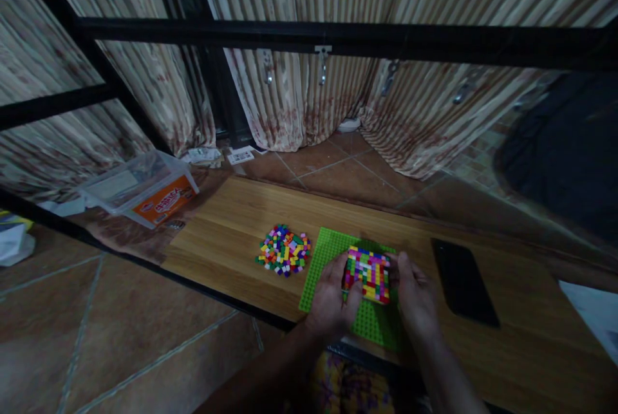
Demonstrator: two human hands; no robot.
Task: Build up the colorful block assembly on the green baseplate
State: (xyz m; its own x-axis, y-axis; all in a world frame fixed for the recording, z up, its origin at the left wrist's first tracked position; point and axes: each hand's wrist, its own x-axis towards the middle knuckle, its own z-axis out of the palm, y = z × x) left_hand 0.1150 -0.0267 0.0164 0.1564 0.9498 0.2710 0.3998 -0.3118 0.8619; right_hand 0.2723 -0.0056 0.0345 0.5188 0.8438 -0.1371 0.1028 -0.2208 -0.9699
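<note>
A square block of many-coloured toy bricks [367, 273] is held between my two hands, over a green studded baseplate [321, 266]. On its left side, my left hand [333, 298] grips it, the thumb along the near edge and the fingers partly hidden. My right hand [414, 288] closes on the block's right side, its fingertips at the far right corner. Whether the block touches the baseplate I cannot tell. Left of the baseplate lies a loose pile of small coloured bricks [284, 250].
A black phone-like slab [464, 280] lies right of the baseplate on the wooden tabletop [236, 214]. A clear plastic box [140, 185] with an orange label stands at the far left. White paper [593, 311] is at the right edge. A black metal bar [290, 34] crosses beyond, before striped curtains [275, 98].
</note>
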